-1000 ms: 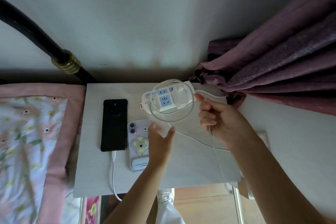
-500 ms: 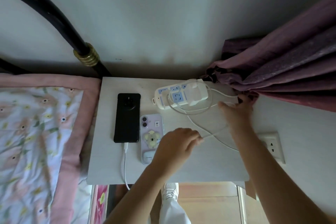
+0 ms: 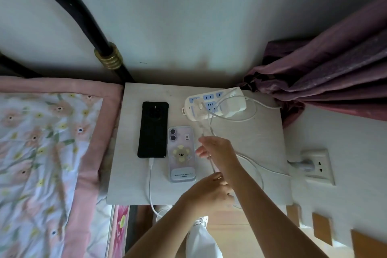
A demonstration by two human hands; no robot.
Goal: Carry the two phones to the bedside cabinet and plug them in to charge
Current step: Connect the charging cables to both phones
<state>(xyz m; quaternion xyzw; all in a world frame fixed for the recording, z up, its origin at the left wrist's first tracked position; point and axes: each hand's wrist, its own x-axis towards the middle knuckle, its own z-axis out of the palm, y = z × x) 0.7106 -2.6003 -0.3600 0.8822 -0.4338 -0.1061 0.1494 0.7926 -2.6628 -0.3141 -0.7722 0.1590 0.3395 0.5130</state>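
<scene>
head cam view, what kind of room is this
Most likely a bedroom, at the bedside. A bed with a floral quilt and dark metal bed frame sits beside a small white cabinet, and a purple curtain hangs to the right.

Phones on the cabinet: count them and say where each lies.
2. The black phone lies left, cable plugged in. The lilac phone lies beside it on the right, no cable in it.

both hands (image 3: 217, 156) pinch white cable (image 3: 212, 163) beside lilac phone (image 3: 181, 154).
</scene>
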